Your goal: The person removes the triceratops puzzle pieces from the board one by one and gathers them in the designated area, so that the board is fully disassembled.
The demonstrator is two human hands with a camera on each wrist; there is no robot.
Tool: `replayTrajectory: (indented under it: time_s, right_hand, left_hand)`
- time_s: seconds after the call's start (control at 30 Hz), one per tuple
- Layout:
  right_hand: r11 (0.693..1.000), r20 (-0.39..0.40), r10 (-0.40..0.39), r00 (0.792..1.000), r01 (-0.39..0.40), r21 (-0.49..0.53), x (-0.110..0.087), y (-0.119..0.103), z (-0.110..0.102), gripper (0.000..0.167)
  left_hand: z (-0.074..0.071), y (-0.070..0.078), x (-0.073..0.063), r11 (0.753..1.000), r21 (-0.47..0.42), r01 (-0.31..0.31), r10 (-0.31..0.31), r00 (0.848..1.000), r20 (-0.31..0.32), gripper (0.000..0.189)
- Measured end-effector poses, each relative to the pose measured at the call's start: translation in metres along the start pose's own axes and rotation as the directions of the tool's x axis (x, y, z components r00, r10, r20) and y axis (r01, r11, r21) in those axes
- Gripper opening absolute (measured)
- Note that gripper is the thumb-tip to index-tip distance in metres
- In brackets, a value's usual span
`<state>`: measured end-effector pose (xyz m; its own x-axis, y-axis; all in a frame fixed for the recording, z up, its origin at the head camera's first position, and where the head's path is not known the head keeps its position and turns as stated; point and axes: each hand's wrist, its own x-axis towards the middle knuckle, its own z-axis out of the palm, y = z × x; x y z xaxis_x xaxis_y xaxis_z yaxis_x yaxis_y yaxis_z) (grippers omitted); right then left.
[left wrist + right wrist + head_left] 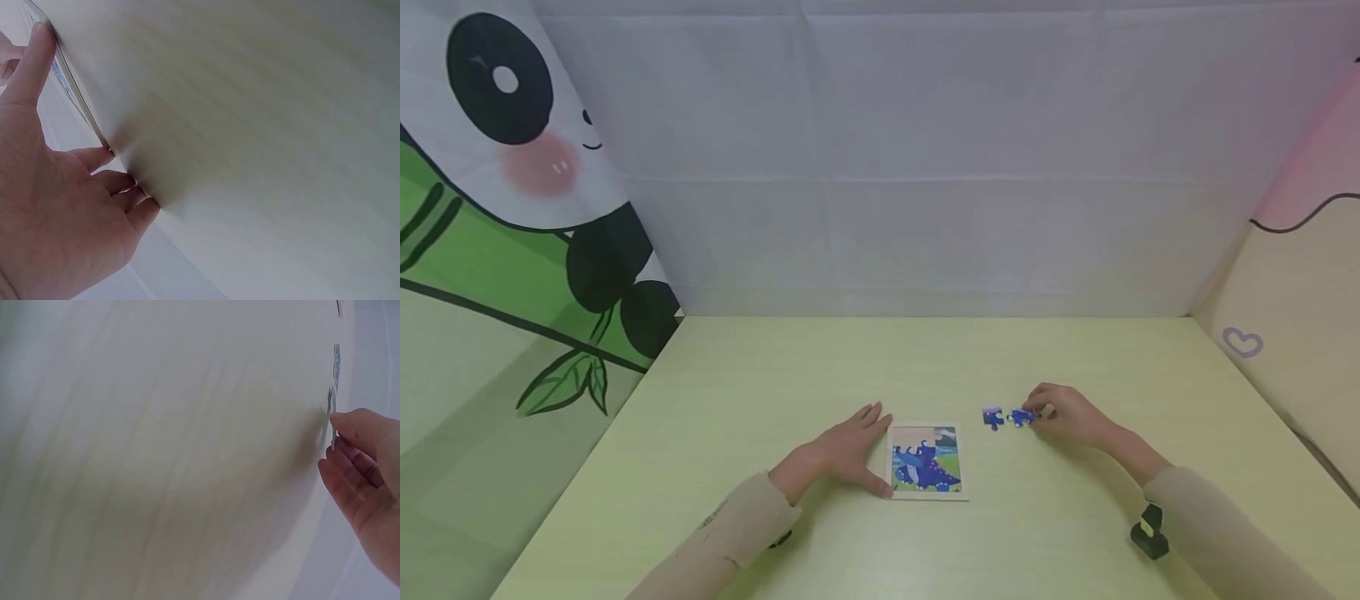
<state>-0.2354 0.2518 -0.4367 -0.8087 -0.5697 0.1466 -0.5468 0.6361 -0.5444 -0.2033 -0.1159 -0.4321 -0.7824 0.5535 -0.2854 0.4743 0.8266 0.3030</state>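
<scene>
A small jigsaw puzzle board (966,479) with a pale rim lies on the table, its picture showing a blue dinosaur. Along the picture's upper left is a bare pale area. My left hand (848,448) rests at the board's left side, fingers spread, with the thumb on the lower left corner and a fingertip by the upper one. To the right, my right hand (1069,414) pinches a blue jigsaw piece (1020,417) between thumb and fingers. In the right wrist view that piece (333,415) stands slightly off the table. Just left of it lies another jigsaw piece (992,417).
The pale wooden table (820,367) ends at a white cloth backdrop (880,167). A panda-printed panel (535,192) stands on the left and a beige and pink panel (1292,317) on the right. Dark devices sit at both sleeves.
</scene>
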Motion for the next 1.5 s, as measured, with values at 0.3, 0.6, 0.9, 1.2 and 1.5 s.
replayTrajectory:
  time_s: [0.3, 0.6, 0.9, 1.2, 1.5]
  right_hand:
    - [1.000, 0.005, 0.019, 1.000, -0.019, 0.024, -0.001, 0.003, 0.001, 0.021]
    - [0.998, 0.015, 0.055, 0.998, -0.055, 0.039, -0.001, 0.003, 0.002, 0.024]
    - [0.997, 0.021, 0.064, 0.998, -0.065, 0.044, 0.000, 0.003, 0.003, 0.024]
    - [0.997, 0.024, 0.074, 0.997, -0.075, 0.020, 0.007, -0.005, -0.003, 0.026]
    - [0.997, 0.088, 0.054, 0.995, -0.058, 0.040, 0.022, -0.024, 0.007, 0.029]
  left_hand:
    - [-0.003, 0.004, -0.002, 1.000, 0.005, -0.001, 0.001, 1.000, 0.002, 0.109]
    - [-0.001, 0.002, -0.001, 1.000, 0.018, 0.001, -0.001, 1.000, 0.007, 0.109]
    - [0.000, 0.001, -0.001, 1.000, 0.017, 0.002, -0.003, 1.000, 0.007, 0.109]
    - [0.000, 0.001, -0.003, 1.000, 0.026, 0.004, -0.004, 1.000, 0.009, 0.109]
    - [0.000, 0.001, -0.002, 1.000, 0.017, 0.004, -0.004, 1.000, 0.008, 0.109]
